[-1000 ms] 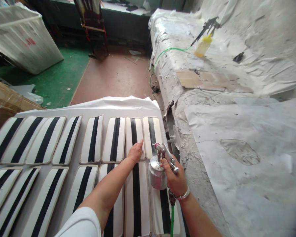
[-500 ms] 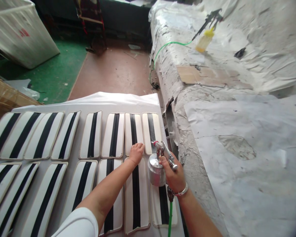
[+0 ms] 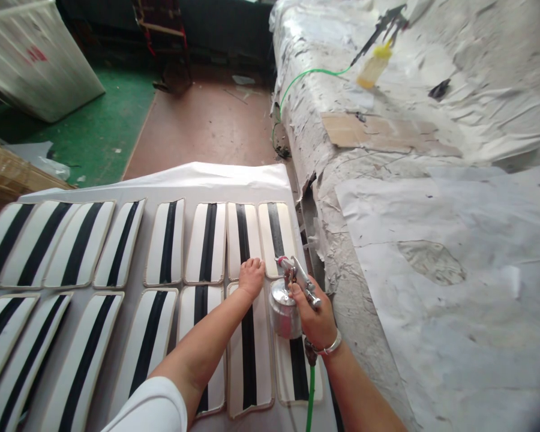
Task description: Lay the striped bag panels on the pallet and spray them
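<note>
In my right hand point(image 3: 318, 312) is a metal spray gun point(image 3: 297, 279), its round cup point(image 3: 284, 318) hanging below and its nozzle pointing left and away from me. My fingers are wrapped round its handle. My left hand point(image 3: 252, 277) is closed at the near ends of two panels, left of the nozzle; whatever its fingers grip is hidden beneath them. Closest to the nozzle lies a white panel point(image 3: 288, 231) with a dark centre stripe and beige edging. Beside it is a similar panel point(image 3: 252, 225), partly behind my left hand. Several more such panels point(image 3: 173, 240) lie in two rows.
A white sheet point(image 3: 234, 179) covers the table under the panels. From the gun runs a green hose point(image 3: 312, 384). On the right, a paper-covered bench point(image 3: 364, 210) carries cardboard point(image 3: 382, 133), a yellow-capped bottle point(image 3: 374, 66) and another spray gun point(image 3: 380, 30). Cardboard boxes point(image 3: 9, 171) stand left.
My left hand has shifted very slightly right and nearer me, still closed. The spray gun stays almost where it was in my right hand. The whole view has tilted a little.
</note>
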`<state>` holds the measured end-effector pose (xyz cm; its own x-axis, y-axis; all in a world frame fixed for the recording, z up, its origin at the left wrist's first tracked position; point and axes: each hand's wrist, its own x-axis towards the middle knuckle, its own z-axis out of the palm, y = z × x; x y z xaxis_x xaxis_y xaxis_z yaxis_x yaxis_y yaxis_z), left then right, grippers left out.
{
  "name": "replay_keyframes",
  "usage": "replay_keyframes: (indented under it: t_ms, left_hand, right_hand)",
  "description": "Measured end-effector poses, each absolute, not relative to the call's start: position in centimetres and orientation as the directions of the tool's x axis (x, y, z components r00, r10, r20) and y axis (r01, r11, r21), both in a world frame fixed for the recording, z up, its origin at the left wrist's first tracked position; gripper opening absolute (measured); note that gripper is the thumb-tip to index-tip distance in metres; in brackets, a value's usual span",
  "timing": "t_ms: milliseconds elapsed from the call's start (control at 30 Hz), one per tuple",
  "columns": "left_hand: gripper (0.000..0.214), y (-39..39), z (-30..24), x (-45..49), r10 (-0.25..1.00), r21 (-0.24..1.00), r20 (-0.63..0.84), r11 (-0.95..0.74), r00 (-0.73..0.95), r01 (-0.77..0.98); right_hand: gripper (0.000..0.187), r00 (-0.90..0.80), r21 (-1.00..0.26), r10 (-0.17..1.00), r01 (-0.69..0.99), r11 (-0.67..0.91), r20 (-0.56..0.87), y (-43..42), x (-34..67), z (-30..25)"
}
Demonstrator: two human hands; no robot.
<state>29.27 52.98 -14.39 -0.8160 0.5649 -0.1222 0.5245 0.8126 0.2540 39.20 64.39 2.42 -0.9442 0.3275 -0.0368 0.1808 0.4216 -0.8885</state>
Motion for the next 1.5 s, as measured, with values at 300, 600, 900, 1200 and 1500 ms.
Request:
replay_keyframes:
  t_ms: [300, 600, 900, 1200, 1500]
  left_hand:
    - [0.028, 53.1, -13.9, 29.8, 0.603, 0.262, -0.125, 0.786, -0.788, 0.560]
    - [0.030, 52.9, -14.3, 31.8, 0.562, 0.244, -0.112, 0.815, -0.819, 0.526]
    - [0.032, 53.1, -14.4, 34.0, 0.488, 0.278, -0.101, 0.851, -0.867, 0.446]
    - [0.036, 53.8, -14.4, 35.6, 0.333, 0.291, -0.124, 0.913, -0.935, 0.286]
    - [0.038, 54.2, -14.9, 36.5, 0.279, 0.279, -0.081, 0.928, -0.957, 0.248]
  right_hand:
    - [0.034, -0.942, -0.889, 0.324, 0.218, 0.402, -0.085, 64.7, 40.3, 1.9]
    - [0.034, -0.940, -0.900, 0.312, 0.251, 0.355, -0.139, 64.8, 41.3, 1.8]
    - [0.031, -0.939, -0.889, 0.307, 0.267, 0.371, -0.154, 64.9, 42.6, 1.7]
    - [0.030, -0.933, -0.889, 0.306, 0.297, 0.348, -0.191, 65.3, 44.0, 1.5]
    - [0.033, -0.933, -0.900, 0.291, 0.303, 0.313, -0.212, 65.3, 44.9, 1.3]
